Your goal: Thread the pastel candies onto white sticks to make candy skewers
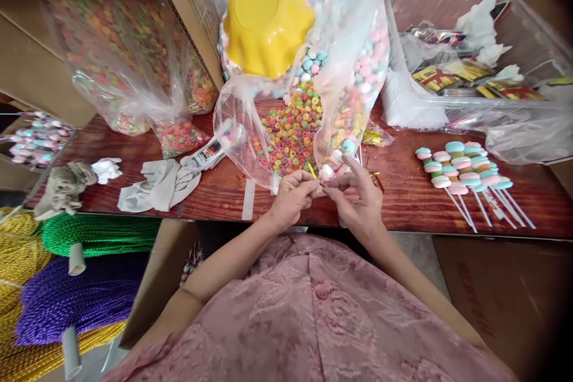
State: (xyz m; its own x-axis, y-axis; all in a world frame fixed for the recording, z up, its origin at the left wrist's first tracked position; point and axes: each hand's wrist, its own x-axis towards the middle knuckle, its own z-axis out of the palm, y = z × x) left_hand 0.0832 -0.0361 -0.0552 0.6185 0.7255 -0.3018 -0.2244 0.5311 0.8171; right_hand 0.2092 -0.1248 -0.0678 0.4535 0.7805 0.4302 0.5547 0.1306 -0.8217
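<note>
Above the table's front edge, my left hand (pixel 290 198) and my right hand (pixel 360 194) come together at a candy skewer (pixel 327 172) of pale pink, white and blue pieces. The left fingertips pinch its lower end, where a gold twist tie (pixel 312 171) sticks up. My right thumb and fingers close on the same end, with one finger raised along the candies. The exact grip at the fingertips is partly hidden. Just behind lies an open plastic bag of colourful ring candies (pixel 290 131). Finished-looking candy skewers (pixel 463 167) lie in a group on the right.
A yellow bowl (pixel 268 24) rests upside down on a bag of pastel candies (pixel 371 65). The clear plastic bin (pixel 456 98) at right holds packets and tissue. Bagged ring candies (pixel 120 54) fill a carton at left. Grey gloves (pixel 159 185) lie on the table (pixel 398 203); coloured cord bundles (pixel 85 292) are below.
</note>
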